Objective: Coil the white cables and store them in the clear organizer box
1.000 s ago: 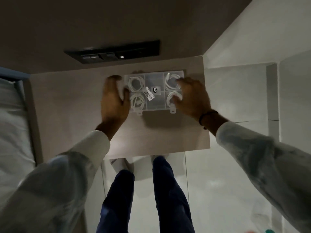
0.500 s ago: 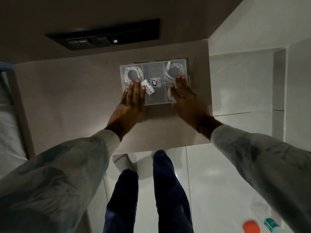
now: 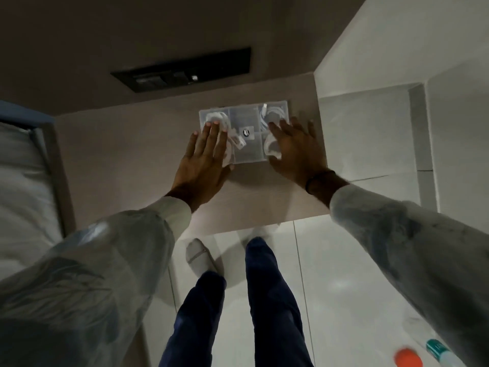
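Observation:
The clear organizer box [image 3: 244,120] lies with its lid down on a beige wooden table [image 3: 127,154], near the table's far right corner. Coiled white cables [image 3: 272,116] show through the lid in its left and right compartments. My left hand [image 3: 205,157] rests flat on the box's left side, fingers spread. Over the right side lies my right hand [image 3: 296,147], also flat with fingers apart. Neither hand grips anything. A small white label [image 3: 238,141] and a black sticker [image 3: 246,132] sit on the lid between my hands.
A black switch panel [image 3: 185,71] is set in the wall behind the table. A bed with white bedding [image 3: 21,186] stands at the left. White floor tiles [image 3: 330,274] lie below, with an orange cap [image 3: 407,357] and a teal-capped tube [image 3: 439,352] at the bottom right.
My hands moved from the box's ends onto its lid and now lie flat with fingers more spread. The view has tilted, so the box sits lower in frame.

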Tool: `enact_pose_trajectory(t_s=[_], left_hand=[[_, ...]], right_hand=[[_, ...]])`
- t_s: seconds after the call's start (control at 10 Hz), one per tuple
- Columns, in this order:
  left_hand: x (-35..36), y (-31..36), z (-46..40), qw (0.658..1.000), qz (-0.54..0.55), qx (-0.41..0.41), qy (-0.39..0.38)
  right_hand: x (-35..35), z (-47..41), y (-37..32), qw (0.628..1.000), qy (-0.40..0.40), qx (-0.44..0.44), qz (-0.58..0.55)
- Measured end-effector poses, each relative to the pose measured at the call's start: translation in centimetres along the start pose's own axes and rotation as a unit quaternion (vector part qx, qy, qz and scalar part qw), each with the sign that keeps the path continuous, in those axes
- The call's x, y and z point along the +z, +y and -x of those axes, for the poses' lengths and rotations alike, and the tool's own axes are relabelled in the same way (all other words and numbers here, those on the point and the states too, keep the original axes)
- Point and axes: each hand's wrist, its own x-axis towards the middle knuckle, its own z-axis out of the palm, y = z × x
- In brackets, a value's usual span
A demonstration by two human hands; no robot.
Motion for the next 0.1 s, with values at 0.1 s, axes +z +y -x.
enact_pose_trajectory(t_s=[0.1], left_hand=[[-6.12,-0.68,2.16,0.997,-0.035,0.009,0.069]], right_hand=[[-6.9,3.08,-2.32,0.971,0.1,0.047,-0.214]])
